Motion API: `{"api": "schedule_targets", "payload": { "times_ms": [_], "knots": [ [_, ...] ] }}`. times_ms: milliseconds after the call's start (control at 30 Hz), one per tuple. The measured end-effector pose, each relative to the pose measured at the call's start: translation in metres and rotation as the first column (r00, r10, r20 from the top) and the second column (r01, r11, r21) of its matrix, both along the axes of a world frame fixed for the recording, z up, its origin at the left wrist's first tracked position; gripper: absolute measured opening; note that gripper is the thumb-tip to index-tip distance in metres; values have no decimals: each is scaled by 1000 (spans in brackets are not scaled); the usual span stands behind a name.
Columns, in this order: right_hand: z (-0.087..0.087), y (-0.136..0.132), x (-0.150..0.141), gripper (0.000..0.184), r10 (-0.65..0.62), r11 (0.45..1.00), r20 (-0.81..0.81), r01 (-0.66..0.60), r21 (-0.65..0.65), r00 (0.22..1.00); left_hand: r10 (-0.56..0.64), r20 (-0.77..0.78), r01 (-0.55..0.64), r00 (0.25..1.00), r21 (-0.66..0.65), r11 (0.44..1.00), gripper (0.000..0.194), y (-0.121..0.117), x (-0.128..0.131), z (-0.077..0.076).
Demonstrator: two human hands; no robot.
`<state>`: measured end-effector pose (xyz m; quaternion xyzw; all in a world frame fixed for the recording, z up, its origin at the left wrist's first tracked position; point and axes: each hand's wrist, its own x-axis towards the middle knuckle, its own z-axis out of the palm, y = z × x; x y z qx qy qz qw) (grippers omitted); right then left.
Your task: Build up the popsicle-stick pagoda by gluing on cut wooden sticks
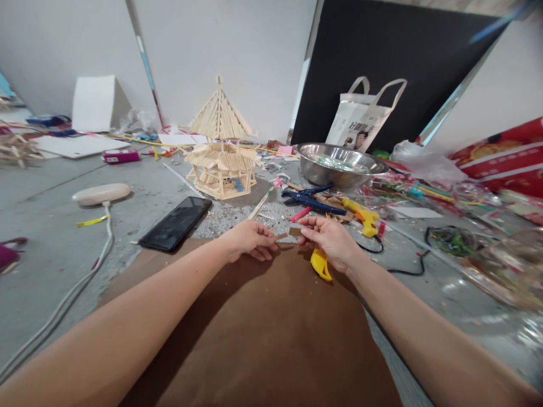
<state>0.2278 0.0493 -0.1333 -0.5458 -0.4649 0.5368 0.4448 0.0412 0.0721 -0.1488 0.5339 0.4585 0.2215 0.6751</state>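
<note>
My left hand (250,239) and my right hand (328,240) meet over the far edge of a brown cardboard sheet (263,333). Both are closed in a pinch on small brown pieces (288,233) between their fingertips. The right hand also holds a yellow-handled tool (320,264) under its palm. A stick-built pavilion model (220,150) stands a little beyond the hands.
A black phone (176,223) lies left of the hands. Blue pliers (311,200), a yellow glue gun (362,216) and a steel bowl (339,164) sit behind the right hand. A white cable (63,305) runs along the left. Craft clutter fills the right side.
</note>
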Motion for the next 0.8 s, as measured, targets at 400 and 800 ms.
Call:
{"api": "schedule_targets", "payload": {
  "times_ms": [400, 800],
  "knots": [
    [-12, 2, 4, 6, -4, 955, 266, -75, 287, 964, 182, 153, -179, 971, -37, 983, 11, -1, 3, 6],
    [-13, -9, 0, 15, -5, 899, 426, -182, 397, 905, 249, 266, -215, 931, -151, 965, 3, -8, 10, 8]
  ]
}}
